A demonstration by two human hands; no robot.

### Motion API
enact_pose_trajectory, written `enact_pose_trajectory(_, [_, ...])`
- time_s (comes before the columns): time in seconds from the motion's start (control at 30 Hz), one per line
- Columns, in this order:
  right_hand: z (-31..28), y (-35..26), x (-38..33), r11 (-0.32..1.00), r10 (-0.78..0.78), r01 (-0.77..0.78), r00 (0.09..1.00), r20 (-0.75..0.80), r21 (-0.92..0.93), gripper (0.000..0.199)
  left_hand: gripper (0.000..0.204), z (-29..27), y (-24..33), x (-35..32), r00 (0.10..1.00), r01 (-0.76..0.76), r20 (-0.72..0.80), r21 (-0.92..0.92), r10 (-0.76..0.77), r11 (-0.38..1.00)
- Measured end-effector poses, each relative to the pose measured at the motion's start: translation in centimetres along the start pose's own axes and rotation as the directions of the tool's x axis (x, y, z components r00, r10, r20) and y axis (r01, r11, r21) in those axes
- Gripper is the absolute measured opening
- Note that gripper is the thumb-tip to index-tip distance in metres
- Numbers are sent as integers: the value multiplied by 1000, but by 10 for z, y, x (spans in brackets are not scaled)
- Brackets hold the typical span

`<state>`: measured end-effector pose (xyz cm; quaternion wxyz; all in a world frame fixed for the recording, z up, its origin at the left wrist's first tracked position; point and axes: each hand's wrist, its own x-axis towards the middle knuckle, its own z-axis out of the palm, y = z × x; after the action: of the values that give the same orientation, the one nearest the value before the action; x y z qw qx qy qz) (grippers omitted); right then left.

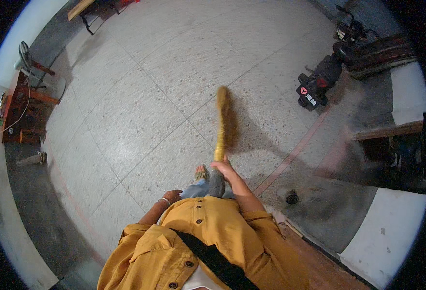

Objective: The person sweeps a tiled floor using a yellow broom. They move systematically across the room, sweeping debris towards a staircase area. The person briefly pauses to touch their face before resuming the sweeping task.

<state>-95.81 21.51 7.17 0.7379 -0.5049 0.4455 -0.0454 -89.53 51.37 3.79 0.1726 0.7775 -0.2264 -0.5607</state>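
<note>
My right hand point(225, 168) is wrapped round a short straw broom point(220, 137), near where its yellow binding meets the thick grey handle. The broom points away from me, its brownish bristles blurred low over the speckled floor point(150, 101). The handle's near end reaches back toward my waist. Beside my left hip, my left hand point(173, 195) hangs over my blue trouser leg with a bracelet at its wrist. Its fingers are too dark and foreshortened to read. One bare or sandalled foot point(201, 173) shows just ahead of me.
A fan point(25, 55) and a reddish wooden desk point(17, 108) stand at the left wall. A bench point(80, 9) is at the far left. Black bulky equipment point(321, 82) sits at the right, with a low shelf point(389, 130) nearer. A round drain point(291, 197) lies near my right.
</note>
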Motion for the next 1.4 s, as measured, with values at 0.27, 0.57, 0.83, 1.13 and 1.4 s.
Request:
enact_pose_trajectory(0.27, [-60,-90,23,965,-19,-72,940,341,251,44,35,-64,56,39,968,-251,36,213,249,944])
enact_pose_trajectory(0.57, [-191,-131,101,982,-127,94,971,-202,-164,57,34,-72,80,108,994,-107,-3,-2,107,994])
enact_pose_trajectory(0.83, [-168,-203,136,994,103,-94,982,157,-62,7,37,-3,57,200,976,-198,-33,259,213,945])
enact_pose_trajectory(1.13, [-275,-280,160,965,167,-235,895,413,119,51,29,-79,292,208,987,-113,-102,126,127,986])
enact_pose_trajectory(1.4, [-351,-253,262,989,-87,72,989,-117,-131,74,29,-101,343,234,948,-204,-237,55,211,977])
